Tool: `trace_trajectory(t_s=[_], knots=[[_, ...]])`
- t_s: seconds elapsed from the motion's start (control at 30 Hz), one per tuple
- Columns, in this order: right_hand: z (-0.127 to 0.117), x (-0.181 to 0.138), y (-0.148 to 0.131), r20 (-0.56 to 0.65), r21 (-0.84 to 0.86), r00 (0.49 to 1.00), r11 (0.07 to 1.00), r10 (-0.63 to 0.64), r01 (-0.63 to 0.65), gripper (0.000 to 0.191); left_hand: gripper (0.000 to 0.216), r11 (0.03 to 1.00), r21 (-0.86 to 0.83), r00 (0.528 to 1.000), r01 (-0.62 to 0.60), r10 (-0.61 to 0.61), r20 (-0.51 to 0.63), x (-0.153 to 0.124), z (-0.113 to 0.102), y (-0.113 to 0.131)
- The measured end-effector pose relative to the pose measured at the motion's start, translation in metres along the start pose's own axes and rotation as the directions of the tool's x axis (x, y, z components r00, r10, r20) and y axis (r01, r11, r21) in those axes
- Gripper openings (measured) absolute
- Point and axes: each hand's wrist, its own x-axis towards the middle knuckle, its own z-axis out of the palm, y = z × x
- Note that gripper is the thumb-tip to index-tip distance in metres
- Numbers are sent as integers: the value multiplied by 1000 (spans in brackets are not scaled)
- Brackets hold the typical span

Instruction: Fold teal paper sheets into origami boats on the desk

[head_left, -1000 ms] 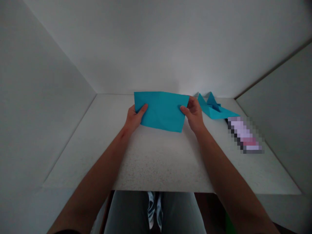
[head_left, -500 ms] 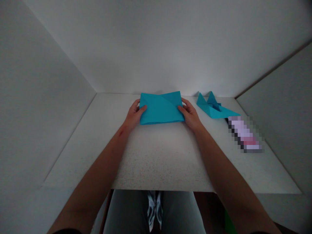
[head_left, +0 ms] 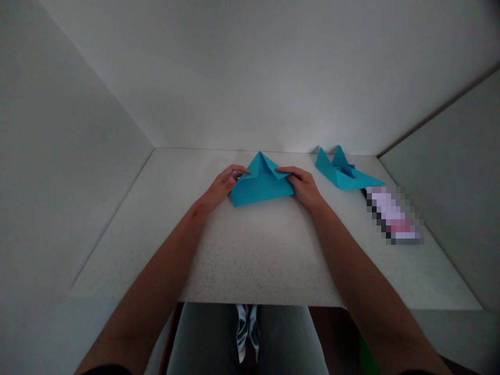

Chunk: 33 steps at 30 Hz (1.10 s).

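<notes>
A sheet of blue paper [head_left: 261, 188] lies toward the back of the white table, its two upper corners folded inward so that a peak stands in the middle. My left hand [head_left: 224, 185] is at its left side, fingertips resting on the left folded flap and thumb near the edge. On the right, my right hand [head_left: 303, 185] grips the paper's edge, with the fingers over the right flap and the thumb below them. Beyond my right hand sits a folded blue paper boat [head_left: 347, 177] with raised points.
A blurred-out phone-like device [head_left: 394, 216] lies right of my right forearm, just in front of the boat. White walls close in the table [head_left: 258, 250] at the back and both sides. Its front edge runs above my legs.
The paper was a flat rectangle held at both sides. Now its upper corners are folded inward to a peak. My left hand has shifted slightly right, fingers moved onto the flap.
</notes>
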Motion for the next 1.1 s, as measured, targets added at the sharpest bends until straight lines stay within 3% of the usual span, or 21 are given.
trace_trajectory(t_s=[0.1, 0.23, 0.33, 0.47, 0.6, 0.73, 0.83, 1.0, 1.1], knots=[[1, -2, -6, 42, -6, 999, 1000, 9, -9, 36, 71, 990, 117, 995, 75, -66, -77, 1, 4, 4], [2, -6, -20, 178, 55, 981, 997, -71, 63, 36, 50, 947, 276, 981, 163, -126, -146, 1, 7, 6], [5, -7, -22, 202, 46, 977, 997, -68, 60, 30, 51, 940, 304, 976, 154, -96, -196, 1, 5, 3], [9, -6, -14, 168, 24, 985, 999, 44, -49, 39, 56, 919, 376, 973, 122, -35, -229, 2, 2, 0], [10, -6, -11, 156, 35, 986, 997, 67, -73, 44, 65, 892, 434, 973, 130, -30, -229, 1, 3, 3], [7, -8, -19, 203, 40, 979, 998, 35, -44, 66, 86, 857, 508, 983, 83, 12, -182, 0, 8, 9], [4, -9, -21, 220, 68, 975, 996, 36, -52, 81, 95, 871, 481, 978, 101, 1, -207, 0, 9, 12], [4, -8, -15, 165, 115, 985, 991, 48, -68, 74, 61, 960, 252, 957, 124, -48, -287, 2, 2, 11], [6, -5, -10, 123, 171, 991, 983, 46, -67, 73, 73, 980, 195, 964, 52, 2, -266, 2, -5, 9]])
